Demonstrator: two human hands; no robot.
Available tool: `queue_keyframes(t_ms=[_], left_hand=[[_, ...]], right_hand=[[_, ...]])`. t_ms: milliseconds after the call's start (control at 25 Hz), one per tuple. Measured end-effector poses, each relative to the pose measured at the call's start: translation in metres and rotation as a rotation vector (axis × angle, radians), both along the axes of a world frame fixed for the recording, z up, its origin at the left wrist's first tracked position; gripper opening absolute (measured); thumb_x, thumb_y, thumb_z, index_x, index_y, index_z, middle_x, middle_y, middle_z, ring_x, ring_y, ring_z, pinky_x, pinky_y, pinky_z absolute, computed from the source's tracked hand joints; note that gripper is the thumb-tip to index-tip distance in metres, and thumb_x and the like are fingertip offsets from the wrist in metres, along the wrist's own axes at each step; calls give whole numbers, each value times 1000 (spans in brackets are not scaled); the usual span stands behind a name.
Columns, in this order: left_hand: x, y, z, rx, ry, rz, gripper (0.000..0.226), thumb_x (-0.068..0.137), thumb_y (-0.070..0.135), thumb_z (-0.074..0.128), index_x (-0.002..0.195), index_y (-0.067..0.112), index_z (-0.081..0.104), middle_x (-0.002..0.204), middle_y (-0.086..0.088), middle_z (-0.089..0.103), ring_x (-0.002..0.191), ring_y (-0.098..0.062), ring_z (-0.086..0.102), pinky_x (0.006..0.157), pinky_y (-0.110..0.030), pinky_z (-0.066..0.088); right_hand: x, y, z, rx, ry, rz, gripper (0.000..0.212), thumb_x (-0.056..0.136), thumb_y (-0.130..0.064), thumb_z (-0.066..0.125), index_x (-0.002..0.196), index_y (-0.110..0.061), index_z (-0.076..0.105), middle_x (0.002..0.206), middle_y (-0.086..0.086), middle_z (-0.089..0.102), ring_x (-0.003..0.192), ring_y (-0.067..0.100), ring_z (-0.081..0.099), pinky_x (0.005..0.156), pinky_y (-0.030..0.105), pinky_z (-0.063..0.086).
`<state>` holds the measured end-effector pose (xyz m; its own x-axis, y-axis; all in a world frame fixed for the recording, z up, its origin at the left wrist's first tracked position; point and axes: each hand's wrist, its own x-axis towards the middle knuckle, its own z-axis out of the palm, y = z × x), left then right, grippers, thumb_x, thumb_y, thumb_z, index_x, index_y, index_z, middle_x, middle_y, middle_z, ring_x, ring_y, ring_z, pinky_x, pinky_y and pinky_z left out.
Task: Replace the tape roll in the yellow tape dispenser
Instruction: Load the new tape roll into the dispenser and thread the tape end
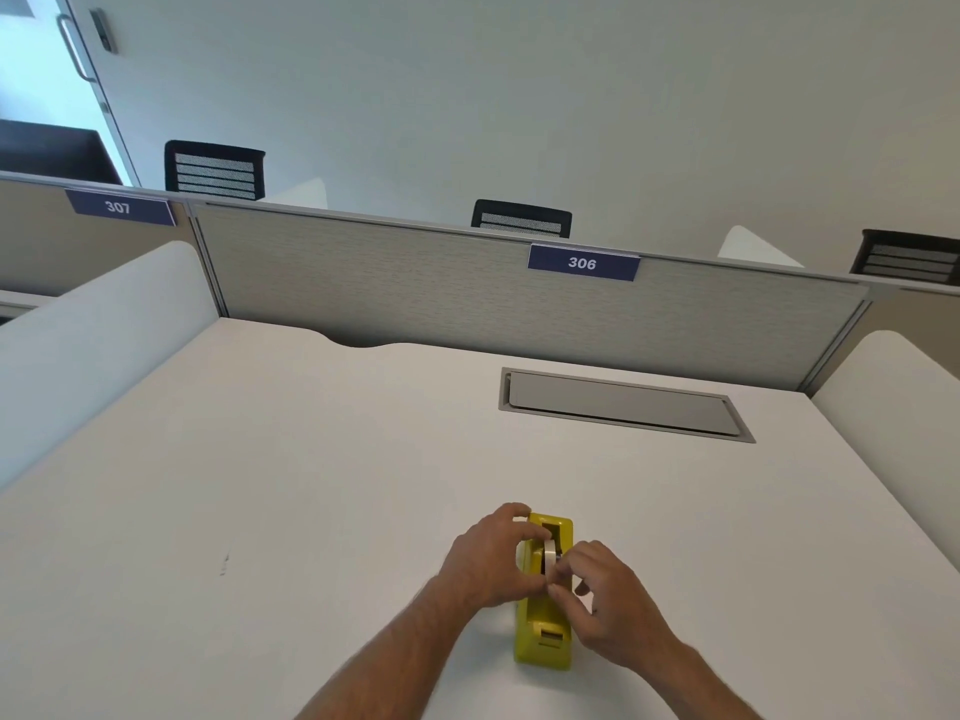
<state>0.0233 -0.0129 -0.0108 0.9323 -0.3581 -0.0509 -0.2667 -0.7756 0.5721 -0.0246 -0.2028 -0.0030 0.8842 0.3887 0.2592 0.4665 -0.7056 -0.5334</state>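
The yellow tape dispenser (543, 623) stands lengthwise on the white desk (311, 485), its cutter end toward me. A pale tape roll (549, 556) sits upright in its slot. My left hand (491, 561) wraps the dispenser's left side, thumb near the roll. From the right, my right hand (605, 597) pinches the roll's near edge with thumb and forefinger. The hands hide the middle of the dispenser.
A grey cable-tray lid (621, 405) is set into the desk at the back right. A grey partition (467, 283) labelled 306 closes the far edge, and white side dividers (93, 335) flank the desk. Black chairs stand behind the partition.
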Motion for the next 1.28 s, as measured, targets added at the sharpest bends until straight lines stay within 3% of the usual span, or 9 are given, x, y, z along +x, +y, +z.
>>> queue_keyframes(t_ms=[240, 360, 600, 760, 1000, 1280], left_hand=[[-1, 0, 1, 21, 4, -3, 63, 75, 64, 70, 133, 43, 54, 152, 17, 36, 131, -10, 45, 100, -37, 46], [0, 0, 2, 35, 5, -4, 63, 75, 62, 71, 133, 43, 54, 152, 17, 36, 131, -10, 46, 101, -37, 46], [2, -2, 5, 52, 10, -1, 60, 76, 63, 69, 131, 42, 57, 149, 16, 39, 128, -11, 48, 100, -37, 48], [3, -2, 5, 54, 19, -1, 61, 74, 62, 72, 130, 42, 57, 148, 16, 40, 126, -11, 49, 98, -36, 48], [2, -2, 5, 42, 16, 2, 61, 74, 59, 74, 129, 41, 58, 147, 15, 41, 124, -11, 50, 95, -33, 48], [1, -2, 8, 54, 11, -4, 62, 74, 62, 71, 130, 41, 58, 147, 16, 40, 124, -10, 51, 96, -34, 47]], right_hand=[[-3, 6, -1, -5, -42, -64, 11, 82, -22, 74, 80, -22, 63, 79, -9, 62, 75, 8, 53, 60, 30, 52], [-5, 9, 2, 28, -33, -107, 11, 82, -21, 75, 80, -25, 65, 75, -14, 64, 67, 5, 54, 57, 21, 49], [-7, 21, 10, 401, 272, -385, 13, 78, -21, 81, 67, -25, 73, 64, -8, 72, 58, 11, 64, 50, 23, 52], [-4, 25, 14, 503, 420, -554, 19, 79, -27, 80, 62, -21, 76, 56, -1, 71, 47, 9, 61, 45, 21, 50], [-4, 31, 14, 834, 683, -749, 9, 71, 1, 80, 72, -6, 76, 58, 8, 71, 47, 13, 59, 48, 27, 52], [-7, 36, 10, 1021, 816, -887, 17, 73, 2, 80, 87, -5, 72, 65, 12, 70, 47, 14, 58, 46, 27, 53]])
